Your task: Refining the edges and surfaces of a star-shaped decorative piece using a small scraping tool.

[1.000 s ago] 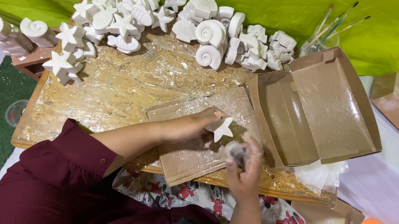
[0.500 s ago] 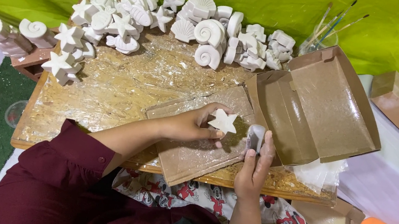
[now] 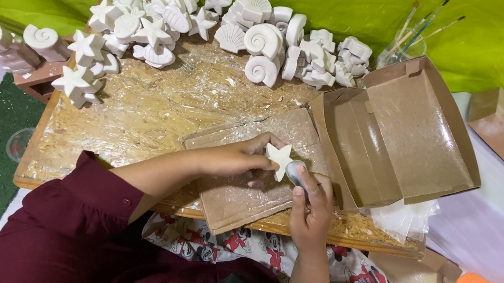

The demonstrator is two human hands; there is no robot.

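My left hand grips a small white plaster star over a brown cardboard sheet on the wooden board. My right hand holds a small shiny grey tool whose end touches the star's right side. Both hands meet near the front middle of the board. I wear maroon sleeves.
Several white plaster stars, shells and spirals are piled along the board's far edge and on a low stand at left. An open brown cardboard box sits right of my hands. A jar of brushes stands behind it. Green cloth backs everything.
The star has been turned in my left hand and shifted slightly. My right hand with the tool rose from the board's front edge up against the star.
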